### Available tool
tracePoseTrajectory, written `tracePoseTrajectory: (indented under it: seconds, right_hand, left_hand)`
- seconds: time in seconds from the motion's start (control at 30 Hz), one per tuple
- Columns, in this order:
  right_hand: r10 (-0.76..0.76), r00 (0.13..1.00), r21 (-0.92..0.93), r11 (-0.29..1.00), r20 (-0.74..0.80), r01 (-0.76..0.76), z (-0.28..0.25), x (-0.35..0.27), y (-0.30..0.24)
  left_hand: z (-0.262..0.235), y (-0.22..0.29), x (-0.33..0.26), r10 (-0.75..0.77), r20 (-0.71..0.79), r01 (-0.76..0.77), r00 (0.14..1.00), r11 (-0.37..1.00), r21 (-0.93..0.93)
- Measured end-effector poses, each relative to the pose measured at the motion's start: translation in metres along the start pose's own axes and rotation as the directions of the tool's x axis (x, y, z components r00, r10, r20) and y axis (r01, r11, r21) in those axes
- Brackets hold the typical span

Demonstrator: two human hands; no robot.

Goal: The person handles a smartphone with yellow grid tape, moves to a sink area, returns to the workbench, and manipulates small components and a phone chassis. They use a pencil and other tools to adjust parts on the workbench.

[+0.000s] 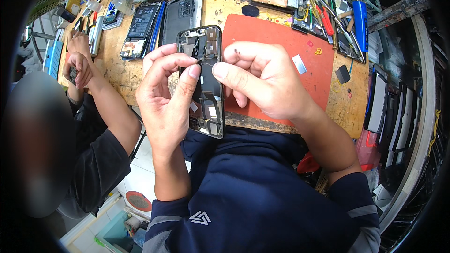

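An opened smartphone [209, 100], with dark inner parts and small metal pieces showing, is held up nearly upright over the bench's front edge. My left hand [161, 89] is closed at its left side, thumb and forefinger tips meeting over the phone's inside. At the right side my right hand [267, 77] is closed, its thumb tip pressed on the inner face near the edge and its other fingers curled. Whether a small part sits between my fingertips is too small to tell. Under the hands lies a red mat [286, 61] with a small silvery piece [299, 64] on it.
The wooden bench [349, 112] carries disassembled phones [143, 23] and a dark phone back [180, 14] at the left. A tray of tools [328, 23] stands back right. Beside me on the left a co-worker's hands [79, 63] handle a small dark object.
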State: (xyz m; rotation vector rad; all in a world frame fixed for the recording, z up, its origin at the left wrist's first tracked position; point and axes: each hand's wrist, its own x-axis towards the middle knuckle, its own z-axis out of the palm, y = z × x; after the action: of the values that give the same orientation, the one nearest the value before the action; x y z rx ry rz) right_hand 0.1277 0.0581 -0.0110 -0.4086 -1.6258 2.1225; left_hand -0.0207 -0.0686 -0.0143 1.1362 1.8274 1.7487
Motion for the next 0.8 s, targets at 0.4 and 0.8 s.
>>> tracePoseTrajectory:
  seconds: [0.4,0.8]
  right_hand:
    - [0.001,1.000,-0.003,1.000,0.009,-0.001,0.001,-0.001,-0.002]
    - [-0.014,0.994,0.001,1.000,0.106,0.013,-0.002,-0.006,-0.009]
  left_hand:
    - [-0.003,-0.001,0.001,0.164,-0.003,-0.161,0.986,0.970,0.185]
    - [-0.006,0.020,-0.005,0.683,0.191,-0.554,0.705,0.361,0.750]
